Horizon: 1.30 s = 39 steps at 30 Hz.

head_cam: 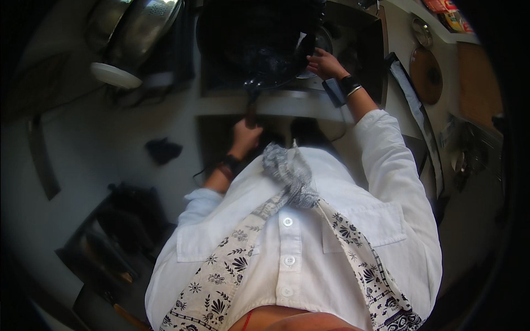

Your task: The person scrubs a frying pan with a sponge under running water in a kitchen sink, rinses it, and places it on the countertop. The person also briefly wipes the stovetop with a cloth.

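Observation:
A large dark wok [252, 45] is at the top of the view, over the stove area. My left hand [246, 134] grips its brown handle [251, 113], which points back towards my body. Close to the wok's right rim is my right hand [326, 64], fingers a little apart and directed at the wok. Whether those fingertips touch the rim cannot be told. Bright spots show on the wok's dark inner surface, but its contents are too dark to make out. A round metal rim [327, 39] shows partly behind the wok's right side.
Metal colanders [143, 35] and a white dish [116, 75] stand at upper left. To the right are a round brown lid-like disc [426, 76], a long narrow strip [408, 85] and a wooden board [478, 87]. A dark rack [124, 231] is at lower left.

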{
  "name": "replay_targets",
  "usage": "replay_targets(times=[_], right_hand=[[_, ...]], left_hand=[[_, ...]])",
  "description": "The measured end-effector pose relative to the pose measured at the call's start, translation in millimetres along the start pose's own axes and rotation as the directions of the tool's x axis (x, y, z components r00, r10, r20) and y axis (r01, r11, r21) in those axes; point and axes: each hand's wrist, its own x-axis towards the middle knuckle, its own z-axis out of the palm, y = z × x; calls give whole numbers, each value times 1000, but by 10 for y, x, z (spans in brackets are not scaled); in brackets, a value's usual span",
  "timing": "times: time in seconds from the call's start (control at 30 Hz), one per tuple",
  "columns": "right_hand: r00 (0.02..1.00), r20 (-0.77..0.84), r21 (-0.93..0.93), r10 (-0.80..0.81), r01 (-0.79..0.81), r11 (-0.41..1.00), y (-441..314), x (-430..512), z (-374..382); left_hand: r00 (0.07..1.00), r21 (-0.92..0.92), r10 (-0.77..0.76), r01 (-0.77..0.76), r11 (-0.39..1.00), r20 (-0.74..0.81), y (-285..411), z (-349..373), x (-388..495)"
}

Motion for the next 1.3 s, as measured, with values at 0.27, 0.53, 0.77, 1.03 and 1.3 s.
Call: replay_targets(times=[0.27, 0.53, 0.77, 1.03, 1.3], right_hand=[[993, 39, 405, -107, 83, 911, -126, 23, 476], [811, 484, -279, -328, 498, 821, 353, -448, 1488], [840, 424, -896, -338, 443, -23, 519, 38, 925], [751, 27, -902, -660, 302, 307, 459, 230, -133], [999, 0, -562, -48, 39, 826, -125, -133, -96]], left_hand=[[903, 287, 188, -76, 955, -385, -121, 193, 384], [820, 516, 346, -73, 853, -455, -184, 424, 433], [807, 540, 391, -109, 835, -442, -101, 380, 320], [950, 82, 142, -123, 989, -280, 253, 133, -45], [969, -32, -71, 81, 996, 237, 405, -62, -317]])
